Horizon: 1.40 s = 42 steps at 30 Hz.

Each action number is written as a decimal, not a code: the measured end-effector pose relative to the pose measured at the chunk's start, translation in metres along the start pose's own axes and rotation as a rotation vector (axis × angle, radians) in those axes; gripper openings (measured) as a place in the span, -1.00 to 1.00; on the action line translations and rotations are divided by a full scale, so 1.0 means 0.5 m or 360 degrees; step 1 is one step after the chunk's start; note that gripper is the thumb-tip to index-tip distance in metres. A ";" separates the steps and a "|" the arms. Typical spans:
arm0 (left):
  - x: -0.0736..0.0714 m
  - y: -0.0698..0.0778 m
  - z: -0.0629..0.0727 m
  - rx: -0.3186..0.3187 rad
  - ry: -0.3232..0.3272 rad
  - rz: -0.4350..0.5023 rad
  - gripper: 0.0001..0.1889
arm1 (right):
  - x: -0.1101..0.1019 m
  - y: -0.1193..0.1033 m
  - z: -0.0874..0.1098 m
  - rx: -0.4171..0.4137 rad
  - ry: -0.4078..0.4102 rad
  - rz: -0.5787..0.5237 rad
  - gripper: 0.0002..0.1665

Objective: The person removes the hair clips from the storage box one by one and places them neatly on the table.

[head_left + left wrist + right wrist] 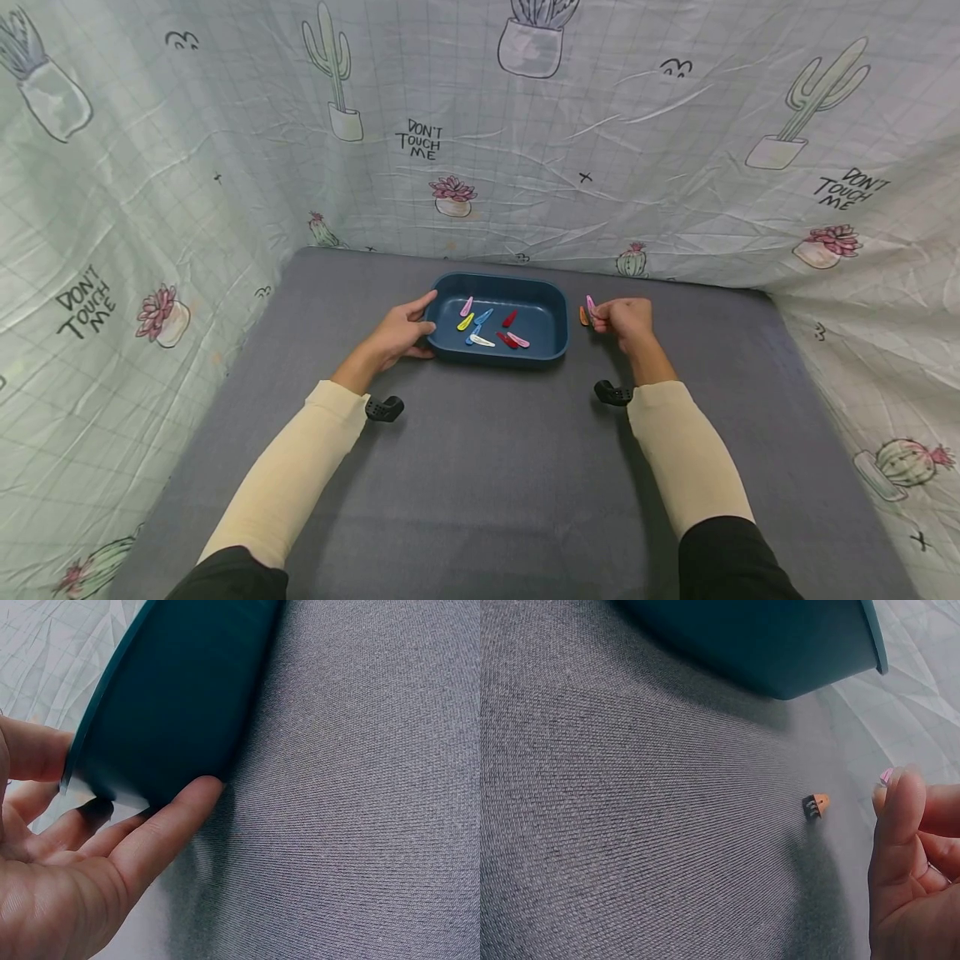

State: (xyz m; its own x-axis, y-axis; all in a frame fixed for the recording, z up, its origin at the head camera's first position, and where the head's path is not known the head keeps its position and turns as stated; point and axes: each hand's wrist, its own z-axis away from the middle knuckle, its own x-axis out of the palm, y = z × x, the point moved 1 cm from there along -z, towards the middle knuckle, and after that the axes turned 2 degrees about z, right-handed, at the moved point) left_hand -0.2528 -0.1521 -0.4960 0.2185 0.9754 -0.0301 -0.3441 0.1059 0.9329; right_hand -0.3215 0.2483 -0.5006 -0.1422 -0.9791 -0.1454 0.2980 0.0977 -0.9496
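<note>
A dark blue tray [491, 360] on the table has several snap hair clips in it, among them a yellow hair clip [466, 322] and a white hair clip [482, 341]. My left hand [401, 332] holds the tray's left end, its thumb at the rim and other fingers along the outer wall. To the right of the tray, my right hand [626, 321] pinches a pink hair clip [590, 305] between thumb and finger. Only the pink tip shows in the right wrist view. An orange hair clip [820, 803] lies on the table beside that hand.
The grey cloth-covered table [495, 467] reaches back to a pale curtain [525, 208] printed with cacti, which also hangs along both sides. Black wrist devices [385, 408] sit at both sleeve cuffs.
</note>
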 end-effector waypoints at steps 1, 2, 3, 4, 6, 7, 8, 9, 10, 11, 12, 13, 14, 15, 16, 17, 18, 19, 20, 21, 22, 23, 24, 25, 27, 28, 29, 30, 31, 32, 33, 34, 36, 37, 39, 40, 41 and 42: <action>0.000 0.000 0.000 -0.0001 0.0005 -0.0001 -0.24 | 0.000 0.000 0.000 -0.0003 -0.0001 0.0003 -0.64; 0.000 0.001 0.001 -0.0004 0.0011 -0.0001 -0.24 | 0.000 0.000 0.000 -0.0001 -0.0002 0.0006 -0.65; 0.000 0.001 0.001 -0.0010 0.0013 0.0000 -0.25 | -0.001 0.000 0.000 0.0003 -0.0004 0.0014 -0.66; 0.000 0.000 0.000 -0.0012 0.0014 0.0001 -0.25 | -0.001 0.001 0.000 0.0008 -0.0008 0.0020 -0.66; 0.000 -0.001 0.000 -0.0017 0.0018 -0.0001 -0.25 | -0.003 0.002 -0.002 0.0020 -0.0014 0.0030 -0.68; 0.000 -0.001 0.000 -0.0019 0.0020 -0.0002 -0.25 | -0.003 0.003 -0.002 0.0026 -0.0016 0.0032 -0.68; 0.001 -0.001 0.000 -0.0020 0.0019 -0.0004 -0.25 | -0.004 0.004 -0.003 0.0034 -0.0016 0.0033 -0.68; 0.001 -0.002 0.000 -0.0017 0.0019 -0.0004 -0.25 | -0.004 0.004 -0.003 0.0037 -0.0015 0.0029 -0.68; 0.001 -0.001 0.000 -0.0012 0.0020 -0.0007 -0.25 | -0.004 0.004 -0.003 0.0037 -0.0014 0.0023 -0.68; 0.001 -0.001 0.000 -0.0009 0.0023 -0.0009 -0.25 | -0.004 0.004 -0.003 0.0035 -0.0022 0.0017 -0.68; 0.001 0.000 0.001 -0.0005 0.0024 -0.0009 -0.24 | -0.003 0.004 -0.003 0.0034 -0.0023 0.0012 -0.67; 0.001 0.000 0.001 -0.0003 0.0024 -0.0007 -0.24 | -0.003 0.004 -0.003 0.0034 -0.0022 0.0008 -0.67; 0.002 0.000 0.001 -0.0001 0.0022 -0.0006 -0.24 | -0.004 0.005 -0.002 0.0032 -0.0022 0.0002 -0.67; 0.002 0.000 0.002 0.0001 0.0020 -0.0005 -0.24 | -0.004 0.005 -0.002 0.0029 -0.0024 0.0001 -0.68; 0.002 0.000 0.002 0.0002 0.0018 -0.0004 -0.24 | -0.005 0.006 -0.001 0.0028 -0.0023 0.0000 -0.68; 0.002 0.000 0.003 0.0001 0.0018 -0.0003 -0.24 | -0.006 0.006 -0.001 0.0026 -0.0022 -0.0003 -0.69; 0.002 0.000 0.003 0.0000 0.0018 -0.0001 -0.25 | -0.007 0.006 -0.001 0.0027 -0.0019 -0.0003 -0.70; 0.002 -0.001 0.003 -0.0001 0.0018 -0.0003 -0.25 | -0.008 0.006 0.000 0.0025 -0.0023 -0.0002 -0.72; 0.002 -0.001 0.003 -0.0004 0.0020 -0.0003 -0.25 | -0.008 0.006 0.000 0.0024 -0.0029 -0.0003 -0.74; 0.002 -0.002 0.002 -0.0005 0.0020 -0.0001 -0.25 | -0.009 0.007 -0.001 0.0026 -0.0027 0.0000 -0.74; 0.002 -0.002 0.002 -0.0006 0.0023 0.0001 -0.25 | -0.009 0.007 -0.001 0.0027 -0.0025 0.0001 -0.74; 0.002 -0.002 0.001 -0.0008 0.0025 0.0001 -0.25 | -0.010 0.007 -0.001 0.0029 -0.0026 0.0003 -0.74; 0.002 -0.003 0.001 -0.0009 0.0024 0.0002 -0.25 | -0.010 0.008 -0.002 0.0031 -0.0025 0.0007 -0.74; 0.002 -0.003 0.000 -0.0009 0.0023 0.0004 -0.24 | -0.011 0.008 -0.003 0.0032 -0.0021 0.0012 -0.74; 0.002 -0.001 0.000 -0.0005 0.0019 0.0007 -0.24 | -0.012 0.010 -0.004 0.0033 -0.0012 0.0024 -0.73; 0.002 -0.001 0.001 -0.0004 0.0020 0.0009 -0.25 | -0.013 0.010 -0.005 0.0032 -0.0012 0.0030 -0.73; 0.002 -0.001 0.001 -0.0003 0.0019 0.0011 -0.25 | -0.013 0.011 -0.005 0.0029 -0.0012 0.0032 -0.74; 0.002 -0.001 0.002 -0.0002 0.0019 0.0012 -0.25 | -0.013 0.012 -0.006 0.0026 -0.0011 0.0037 -0.74; 0.002 -0.001 0.002 -0.0001 0.0020 0.0010 -0.25 | -0.014 0.013 -0.006 0.0023 -0.0010 0.0041 -0.74; 0.002 -0.001 0.003 0.0001 0.0020 0.0009 -0.25 | -0.014 0.013 -0.007 0.0021 -0.0012 0.0048 -0.73; 0.002 -0.002 0.003 0.0003 0.0018 0.0010 -0.25 | -0.014 0.014 -0.007 0.0021 -0.0013 0.0049 -0.72; 0.002 -0.003 0.003 0.0004 0.0019 0.0010 -0.25 | -0.014 0.014 -0.007 0.0022 -0.0010 0.0048 -0.72; 0.002 -0.004 0.002 0.0007 0.0015 0.0008 -0.25 | -0.015 0.016 -0.008 0.0031 -0.0010 0.0049 -0.72; 0.002 -0.004 0.002 0.0009 0.0011 0.0009 -0.25 | -0.015 0.017 -0.008 0.0038 -0.0007 0.0051 -0.71; 0.002 -0.004 0.002 0.0012 0.0009 0.0013 -0.25 | -0.015 0.018 -0.008 0.0047 -0.0002 0.0049 -0.72; 0.002 -0.004 0.002 0.0012 0.0010 0.0014 -0.25 | -0.016 0.019 -0.008 0.0051 -0.0001 0.0048 -0.72; 0.002 -0.004 0.003 0.0014 0.0010 0.0018 -0.25 | -0.016 0.020 -0.009 0.0052 0.0002 0.0048 -0.73; 0.003 -0.003 0.003 0.0016 0.0012 0.0022 -0.25 | -0.016 0.021 -0.009 0.0050 0.0007 0.0047 -0.74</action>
State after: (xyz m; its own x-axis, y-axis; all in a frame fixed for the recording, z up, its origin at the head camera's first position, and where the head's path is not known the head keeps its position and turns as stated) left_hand -0.2507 -0.1513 -0.4969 0.2070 0.9782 -0.0196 -0.3379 0.0903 0.9368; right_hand -0.3216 0.2581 -0.5105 -0.1367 -0.9751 -0.1747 0.3315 0.1211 -0.9357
